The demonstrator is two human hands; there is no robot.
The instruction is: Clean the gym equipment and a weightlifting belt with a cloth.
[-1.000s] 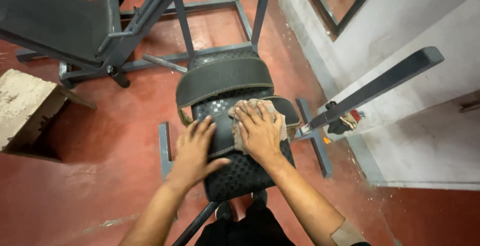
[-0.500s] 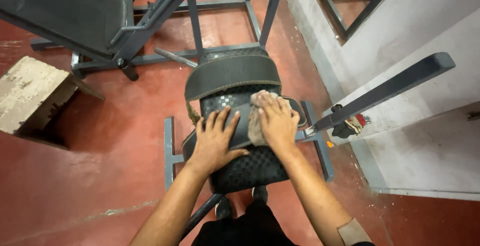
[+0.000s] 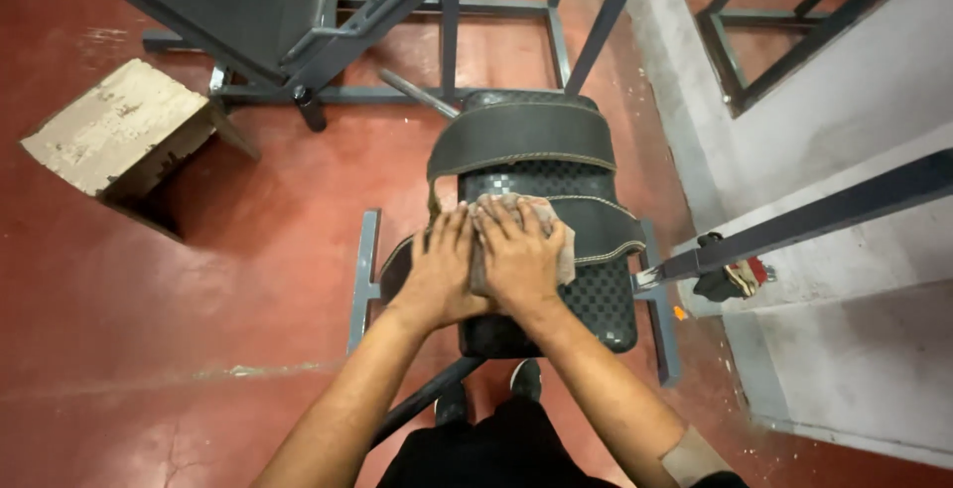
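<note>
Wiping looks mid-way: right hand (image 3: 521,262) pressed flat on a crumpled beige rag (image 3: 552,227) atop the wide black leather lifting belt (image 3: 521,140) lying on the black checkered padded seat (image 3: 596,299), left hand (image 3: 442,265) open, bracing the belt's near strap w/ fingers spread; belt's far loop not yet reached.

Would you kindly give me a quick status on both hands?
Left hand flat on leather belt. Right hand pressing cloth onto it. Belt draped over padded seat.
</note>
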